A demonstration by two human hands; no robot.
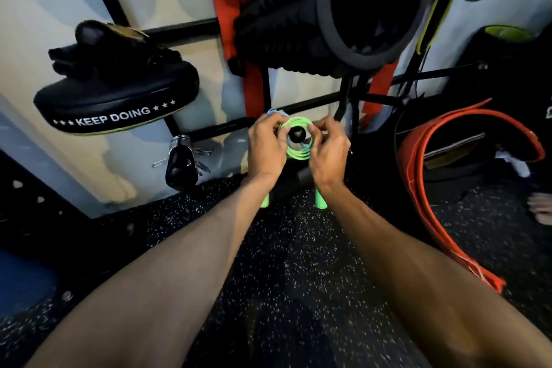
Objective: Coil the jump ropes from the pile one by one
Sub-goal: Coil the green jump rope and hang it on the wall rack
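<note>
A bright green jump rope (296,155) is wound into a small coil of several loops, held up in front of a black wall rack. My left hand (265,145) grips the coil's left side and my right hand (328,150) grips its right side. The coil rings a black knob (296,135) on the rack. Two green handles (264,201) hang down below my wrists, one under each hand. A bit of pale blue cord (274,112) shows above my left fingers. No pile of ropes is visible.
A black strike pad (116,98) marked KEEP DOING hangs at left. Black foam rollers (334,15) and red bands (230,9) hang above on the rack. An orange belt (424,188) curls on the floor at right. The speckled rubber floor (298,278) lies below.
</note>
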